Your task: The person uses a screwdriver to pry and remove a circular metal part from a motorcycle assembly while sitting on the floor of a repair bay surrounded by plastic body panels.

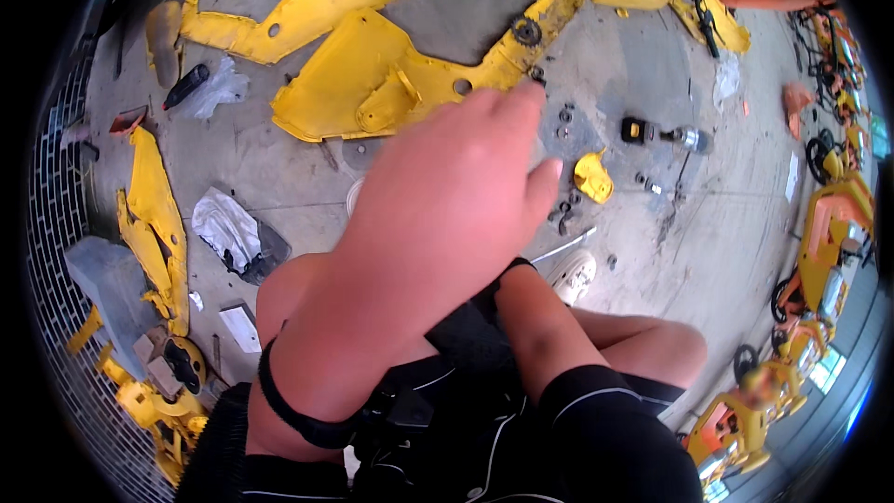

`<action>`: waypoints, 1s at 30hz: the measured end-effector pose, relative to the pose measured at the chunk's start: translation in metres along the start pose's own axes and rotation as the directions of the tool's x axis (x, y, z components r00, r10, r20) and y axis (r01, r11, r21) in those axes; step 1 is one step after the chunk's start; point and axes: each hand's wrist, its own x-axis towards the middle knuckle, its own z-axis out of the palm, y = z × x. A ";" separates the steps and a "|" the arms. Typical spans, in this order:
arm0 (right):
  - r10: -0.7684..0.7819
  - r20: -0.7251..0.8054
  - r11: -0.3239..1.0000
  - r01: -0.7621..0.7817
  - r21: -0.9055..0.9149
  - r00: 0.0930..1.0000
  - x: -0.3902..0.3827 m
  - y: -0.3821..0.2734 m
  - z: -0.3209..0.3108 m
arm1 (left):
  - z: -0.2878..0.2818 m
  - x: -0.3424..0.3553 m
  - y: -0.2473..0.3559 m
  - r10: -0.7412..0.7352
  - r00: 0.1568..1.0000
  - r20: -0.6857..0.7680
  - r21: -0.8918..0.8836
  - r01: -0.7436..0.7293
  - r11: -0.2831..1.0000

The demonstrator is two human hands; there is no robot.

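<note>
Where the left hand [456, 177] hangs in front of its near edge, a broad, curved yellow frame panel [349, 74] with a dark toothed metal ring [527, 32] at one end lies on the grey concrete floor [643, 251], toward that floor's far side. The step in hand seems to be close work at the panel's ringed end; the next move would probably call for a careful pinch on the dark, round metal piece [538, 74] just beyond the fingertips. The left fingers look bunched and foreshortened, the thumb standing apart from them; whether they touch or grip anything cannot be told. The right hand is hidden behind the left, so its fingers cannot be judged either. Toward the floor's right edge, past a small curved yellow cover [593, 177], lies a black-and-silver power tool [643, 130], and along that edge stand yellow-and-orange bikes [824, 233]
</note>
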 end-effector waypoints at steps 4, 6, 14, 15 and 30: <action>-0.051 -0.015 0.999 0.051 0.011 0.999 -0.015 -0.025 0.015 | -0.002 0.008 -0.008 -0.057 0.995 -0.083 -0.056 0.053 0.997; -0.060 -0.029 0.998 0.060 0.025 0.998 -0.025 -0.031 0.016 | 0.008 0.015 -0.009 0.005 0.994 -0.107 -0.046 -0.010 0.999; -0.297 0.033 0.953 0.298 -0.045 0.954 -0.025 -0.039 -0.005 | 0.017 0.026 -0.007 0.012 1.000 -0.029 -0.082 -0.014 0.997; -0.444 0.063 0.883 0.448 -0.139 0.894 -0.024 -0.046 -0.011 | 0.019 0.026 -0.012 -0.003 0.999 -0.034 -0.078 0.001 0.997; 0.016 -0.403 1.000 -0.023 -0.013 0.915 -0.021 -0.003 -0.078 | -0.001 0.013 -0.009 -0.039 0.999 0.029 -0.206 0.044 0.978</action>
